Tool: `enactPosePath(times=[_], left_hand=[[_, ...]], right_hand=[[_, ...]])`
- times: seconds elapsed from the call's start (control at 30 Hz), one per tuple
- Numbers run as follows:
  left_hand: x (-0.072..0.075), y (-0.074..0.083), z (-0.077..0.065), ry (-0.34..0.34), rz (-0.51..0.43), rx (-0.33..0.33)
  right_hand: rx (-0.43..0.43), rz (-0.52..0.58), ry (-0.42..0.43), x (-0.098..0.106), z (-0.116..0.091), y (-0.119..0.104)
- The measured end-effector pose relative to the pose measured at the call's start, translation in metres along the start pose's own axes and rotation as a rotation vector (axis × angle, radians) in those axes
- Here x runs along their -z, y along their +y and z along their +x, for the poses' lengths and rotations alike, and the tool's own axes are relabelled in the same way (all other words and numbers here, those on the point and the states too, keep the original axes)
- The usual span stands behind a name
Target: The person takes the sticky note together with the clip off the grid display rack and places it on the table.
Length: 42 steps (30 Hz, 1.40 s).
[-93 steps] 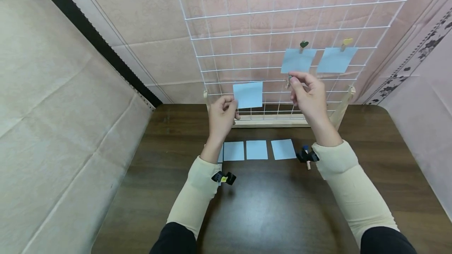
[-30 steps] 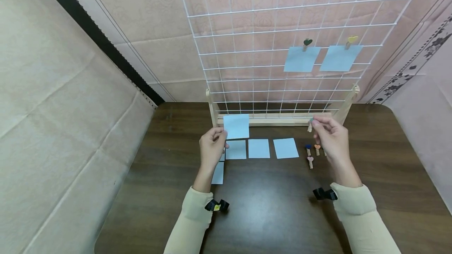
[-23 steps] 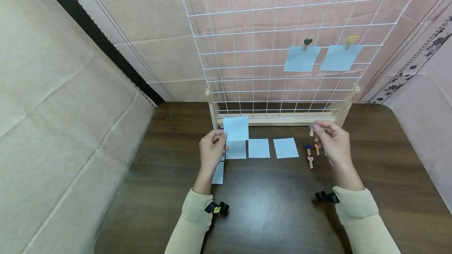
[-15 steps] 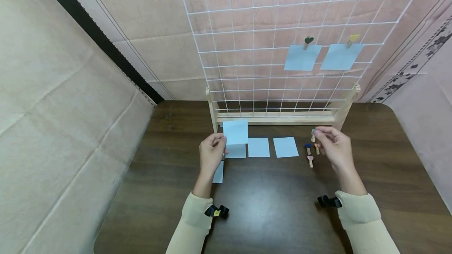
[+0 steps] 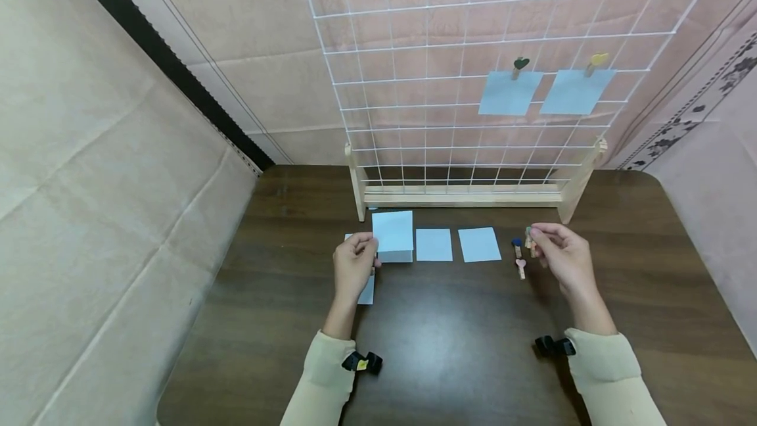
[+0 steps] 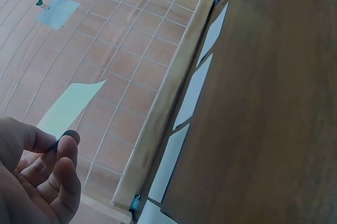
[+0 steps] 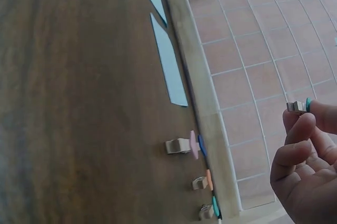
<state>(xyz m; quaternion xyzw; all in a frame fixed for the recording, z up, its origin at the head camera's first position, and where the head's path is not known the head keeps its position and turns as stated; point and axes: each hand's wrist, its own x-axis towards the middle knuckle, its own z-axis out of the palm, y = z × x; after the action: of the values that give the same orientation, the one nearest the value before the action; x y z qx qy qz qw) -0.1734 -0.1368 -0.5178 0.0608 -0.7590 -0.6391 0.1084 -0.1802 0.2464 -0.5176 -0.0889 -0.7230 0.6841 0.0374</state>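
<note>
My left hand [image 5: 353,265] pinches a blue paper square [image 5: 393,234] by its left edge between thumb and fingers. In the head view that paper overlaps another blue square lying below it. My right hand [image 5: 564,255] holds a small wooden clothespin [image 7: 297,107] with a teal top, between thumb and fingertips. Close by on the table are more clothespins, with pink [image 7: 179,145], orange [image 7: 200,183] and teal [image 7: 207,212] tops. On the white wire grid, a green-heart clothespin [image 5: 521,63] and a yellow-heart one [image 5: 599,58] hold up two blue squares.
The grid stands in a wooden base [image 5: 461,200] at the back of the brown table [image 5: 449,347]. Blue squares lie in a row before it, including a middle one [image 5: 434,244] and a right one [image 5: 480,244]. Another blue square [image 5: 367,291] lies nearer, beside the left wrist.
Both hands have come down and back from in front of the grid to over the table, still holding the paper square and the clothespin. The right hand has also moved to the right.
</note>
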Motion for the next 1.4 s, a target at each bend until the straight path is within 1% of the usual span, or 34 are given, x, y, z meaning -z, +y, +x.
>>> enactPosePath(times=[0.17, 0.27, 0.37, 0.47, 0.6, 0.8, 0.9, 1.03, 1.27, 1.4], left_hand=[[0.003, -0.005, -0.003, -0.003, 0.000, 0.013], [0.004, -0.009, -0.006, -0.003, 0.008, 0.029], [0.004, -0.013, -0.007, 0.001, 0.017, 0.037], [0.003, -0.016, -0.009, 0.004, 0.024, 0.038], [0.001, -0.018, -0.012, -0.010, 0.027, 0.044], [-0.001, -0.023, -0.013, -0.024, 0.037, 0.039], [0.000, -0.027, -0.015, -0.023, 0.037, 0.049], [0.001, -0.031, -0.020, -0.026, 0.033, 0.067], [0.004, -0.036, -0.030, -0.033, 0.040, 0.097], [0.004, -0.039, -0.034, -0.032, 0.026, 0.110]], right_hand=[[-0.025, -0.039, -0.005, 0.004, -0.001, 0.005], [-0.046, -0.043, -0.012, 0.007, -0.002, 0.009], [-0.066, -0.024, -0.020, 0.010, -0.003, 0.012], [-0.065, -0.051, -0.016, 0.012, -0.004, 0.015], [-0.077, -0.091, -0.006, 0.013, -0.005, 0.018], [-0.127, -0.063, -0.008, 0.016, -0.004, 0.023], [-0.139, -0.056, -0.011, 0.018, -0.004, 0.026], [-0.149, -0.090, -0.019, 0.021, -0.003, 0.028], [-0.169, -0.217, -0.050, 0.025, -0.006, 0.031], [-0.178, -0.243, -0.050, 0.024, -0.007, 0.032]])
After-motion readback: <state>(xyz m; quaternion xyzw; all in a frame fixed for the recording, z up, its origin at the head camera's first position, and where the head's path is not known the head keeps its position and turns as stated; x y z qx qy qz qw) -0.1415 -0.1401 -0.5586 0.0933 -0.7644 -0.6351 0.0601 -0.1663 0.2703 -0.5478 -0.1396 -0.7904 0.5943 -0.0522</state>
